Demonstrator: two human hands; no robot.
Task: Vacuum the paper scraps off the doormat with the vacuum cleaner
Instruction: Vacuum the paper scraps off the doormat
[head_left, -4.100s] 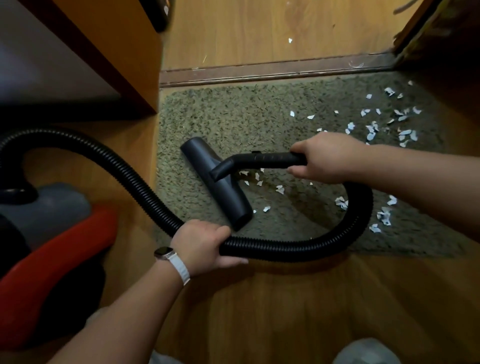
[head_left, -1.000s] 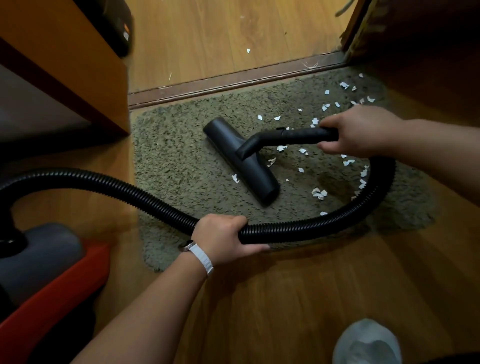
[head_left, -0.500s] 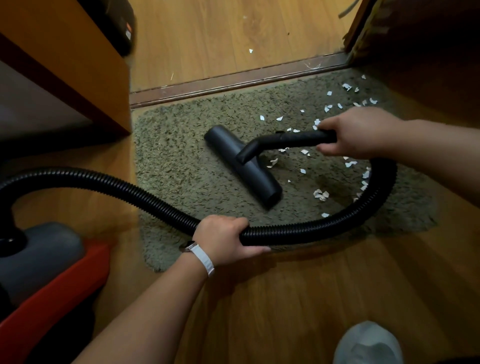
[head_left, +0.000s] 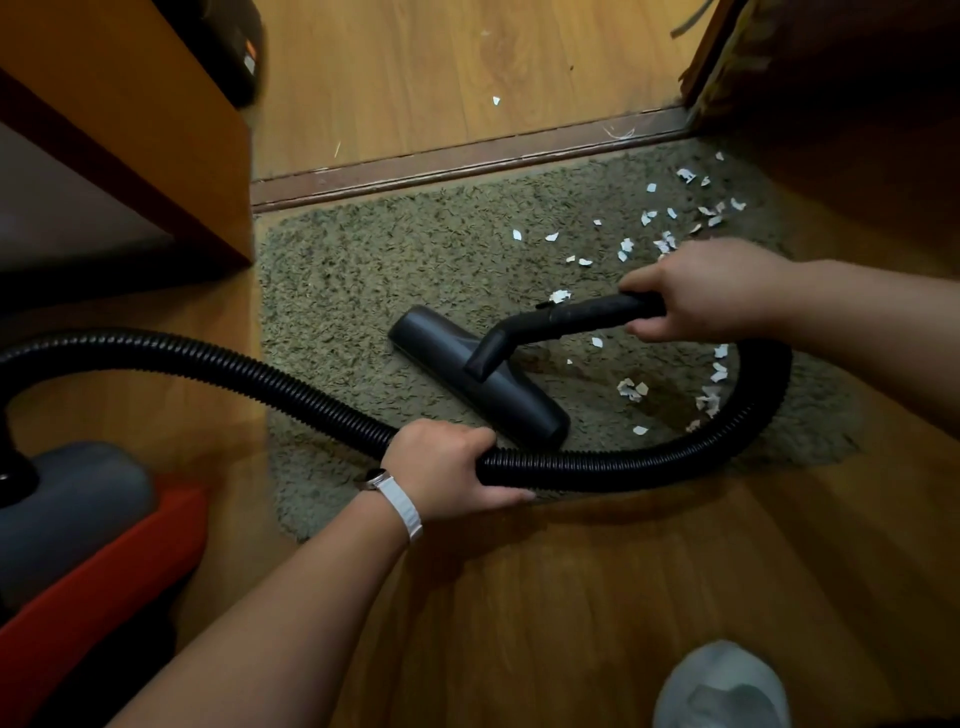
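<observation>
A shaggy grey-green doormat (head_left: 374, 291) lies on the wooden floor. White paper scraps (head_left: 631, 388) are scattered over its right half, thickest near the far right corner. The black floor nozzle (head_left: 441, 353) sits flat on the middle of the mat. My right hand (head_left: 706, 291) grips the black handle tube (head_left: 576, 312) joined to the nozzle. My left hand (head_left: 447, 467) grips the ribbed black hose (head_left: 249, 374) at the mat's near edge. The hose loops round to the right under my right forearm.
The red and grey vacuum body (head_left: 78, 545) stands at the lower left. An orange wooden cabinet (head_left: 130, 104) rises at the upper left. A door threshold strip (head_left: 467, 156) borders the mat's far edge, with one scrap (head_left: 496, 100) beyond it. My white-socked foot (head_left: 722, 686) shows at bottom right.
The nozzle has slid back toward me across the mat over the last second. Scraps near its earlier position are gone. Both hands keep their grips.
</observation>
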